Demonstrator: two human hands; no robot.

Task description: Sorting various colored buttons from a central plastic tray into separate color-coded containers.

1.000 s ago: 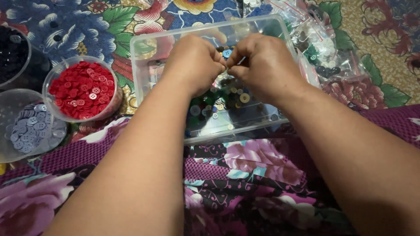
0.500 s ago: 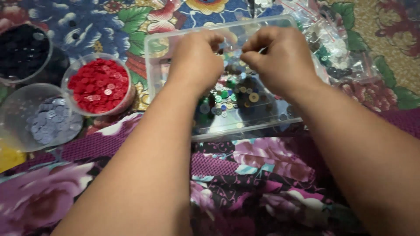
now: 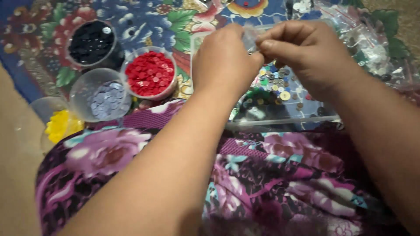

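Head view, hands: the left hand (image 3: 225,59) and right hand (image 3: 306,52) meet fingertip to fingertip above a clear plastic box (image 3: 284,120); both are closed in a pinch on a small, pale, see-through piece (image 3: 250,37) held between them, too blurred to identify.
Head view, box: it lies on a flowered cloth (image 3: 144,17) just beyond the person's lap and holds loose mixed buttons (image 3: 280,85) in green, yellow, grey and blue.
Head view, cups: to the left of the box stand a cup of red buttons (image 3: 150,73), a cup of dark buttons (image 3: 92,42), a cup of pale grey buttons (image 3: 105,99) and, nearest the left edge, a cup of yellow pieces (image 3: 59,124).
Head view, bags: clear plastic bags (image 3: 372,48) of small items lie to the right of the box.
Head view, lap: a purple flowered garment (image 3: 271,183) fills the foreground beneath both forearms.
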